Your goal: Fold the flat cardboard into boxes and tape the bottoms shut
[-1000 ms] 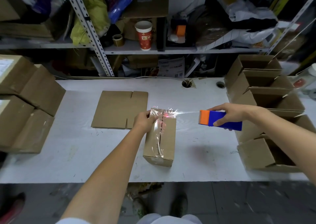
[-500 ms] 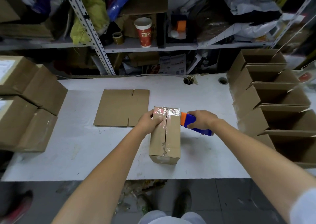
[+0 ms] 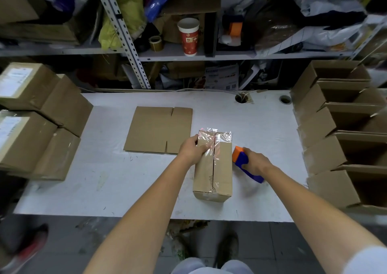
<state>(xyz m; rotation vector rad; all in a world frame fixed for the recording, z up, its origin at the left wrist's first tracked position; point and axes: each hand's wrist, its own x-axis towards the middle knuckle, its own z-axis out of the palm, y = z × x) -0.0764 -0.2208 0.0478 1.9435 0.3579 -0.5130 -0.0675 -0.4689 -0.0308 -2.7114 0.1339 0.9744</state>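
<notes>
A small folded cardboard box (image 3: 222, 169) lies on the white table (image 3: 104, 179), its centre seam up, clear tape across the far end and along the seam. My left hand (image 3: 193, 150) grips the box's far left edge, thumb pressing on the tape. My right hand (image 3: 254, 161) holds a blue and orange tape dispenser (image 3: 244, 162) just right of the box, low at the table surface. A flat cardboard blank (image 3: 157, 130) lies on the table behind and left of the box.
Several open assembled boxes (image 3: 345, 139) are stacked along the table's right edge. Closed labelled cartons (image 3: 35, 116) sit at the left. Cluttered shelves with a red paper cup (image 3: 189, 37) and a tape roll (image 3: 156, 43) run behind. Two cable holes (image 3: 240, 97) pierce the table's back.
My right hand brought the dispenser in from far right, where tape stretched from the box, down beside the box's right side. The tape now lies wrapped over the far end.
</notes>
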